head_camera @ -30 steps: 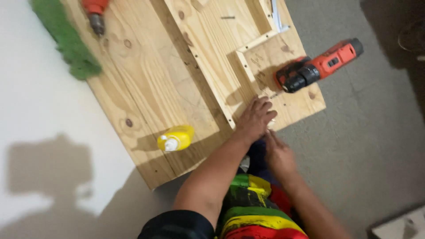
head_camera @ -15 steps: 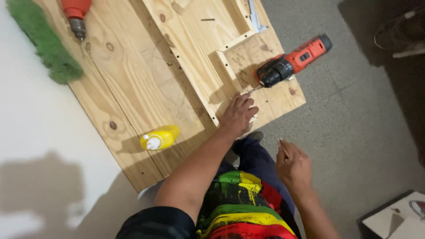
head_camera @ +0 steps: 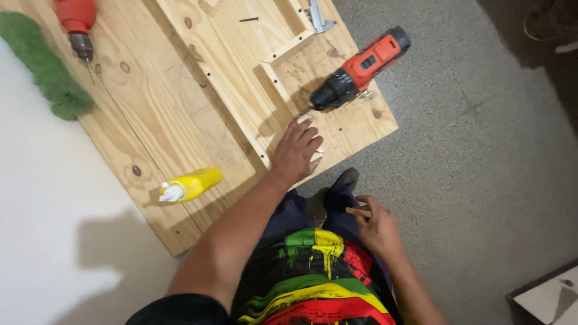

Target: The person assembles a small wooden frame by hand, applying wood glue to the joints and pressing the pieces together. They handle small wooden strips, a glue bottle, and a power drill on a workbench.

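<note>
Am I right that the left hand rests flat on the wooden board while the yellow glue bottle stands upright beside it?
Not quite. In the head view the left hand does rest flat on the wooden board, but the yellow glue bottle lies on its side there, with its white nozzle pointing towards the board's edge, and is not upright.

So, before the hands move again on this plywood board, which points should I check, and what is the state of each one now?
1. Left hand flat on the plywood board, near its edge: ok.
2. Right hand holds a small wooden piece, off the board: ok.
3. Red-and-black cordless drill lies on the board, bit end close to the left fingertips, apart: ok.
4. Drill switched off: cannot tell.
5. Yellow glue bottle lies on its side; cap closed: cannot tell.
</note>
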